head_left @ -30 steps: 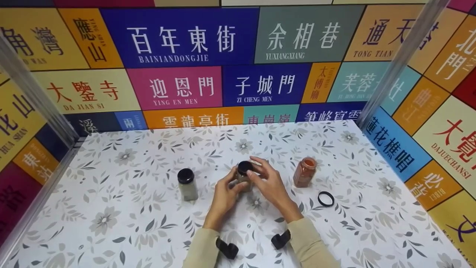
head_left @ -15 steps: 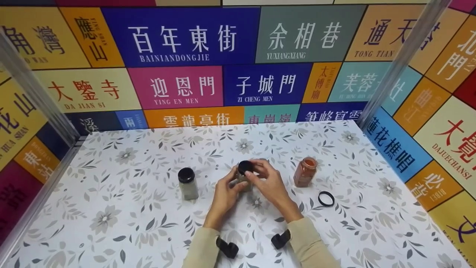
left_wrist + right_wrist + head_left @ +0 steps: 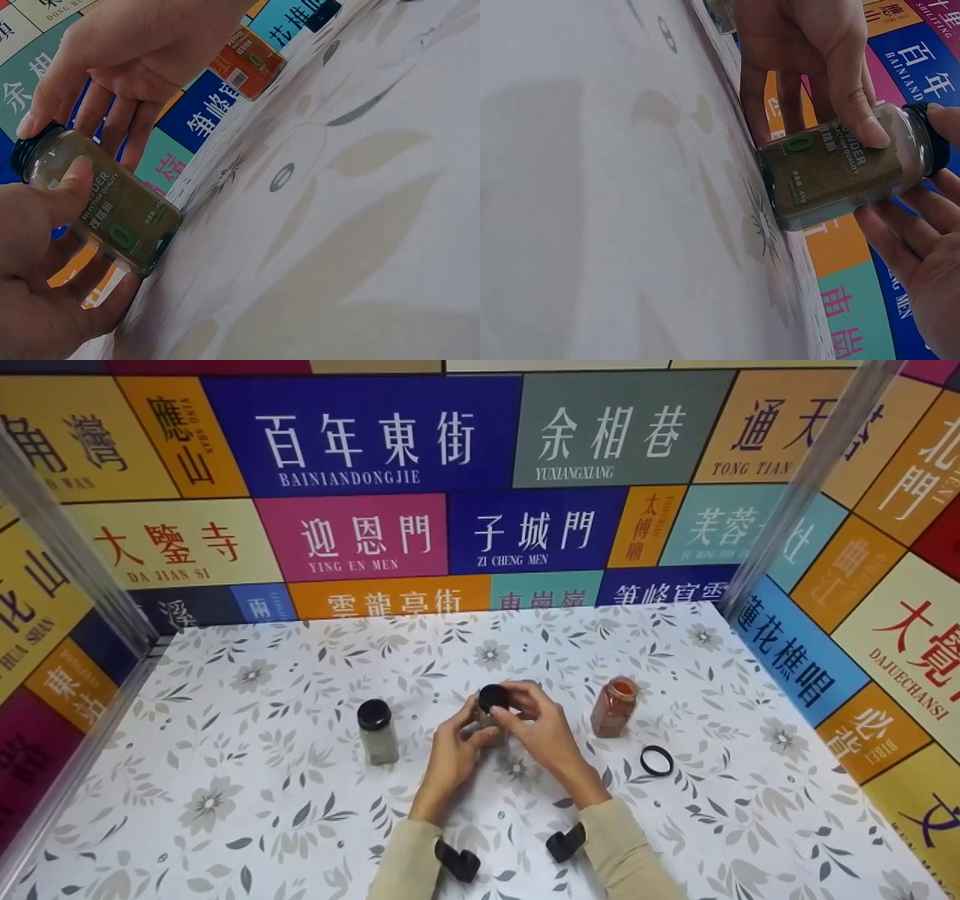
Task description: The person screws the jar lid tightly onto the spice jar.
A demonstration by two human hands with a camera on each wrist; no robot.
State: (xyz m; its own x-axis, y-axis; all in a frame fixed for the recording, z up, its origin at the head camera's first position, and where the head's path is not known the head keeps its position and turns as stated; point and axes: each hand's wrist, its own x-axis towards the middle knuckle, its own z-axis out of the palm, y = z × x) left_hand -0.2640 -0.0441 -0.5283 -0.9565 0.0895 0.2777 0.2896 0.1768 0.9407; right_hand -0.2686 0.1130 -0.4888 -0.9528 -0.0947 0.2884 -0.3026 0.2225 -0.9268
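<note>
A spice jar of brownish-green powder [image 3: 135, 202] stands upright on the table, its black lid [image 3: 493, 697] on top. My left hand [image 3: 454, 746] grips the jar's body, the thumb across its label in both wrist views. At the lid, my right hand [image 3: 541, 726] pinches the rim, with the thumb on the near side and fingers on the far side. In the right wrist view, the lid [image 3: 928, 139] sits at the jar's neck under the right thumb. Whether its thread is engaged cannot be seen.
On the right is an uncapped jar of orange-red powder [image 3: 615, 709], with a black ring-shaped cap [image 3: 657, 761] lying near it. Another black-lidded jar [image 3: 379, 733] stands on the left. The floral-covered table [image 3: 262, 825] meets sign-printed walls at the back and sides.
My right fingers have shifted a little around the lid, and the raised index finger has come down against it. The left hand and all the jars stay in place.
</note>
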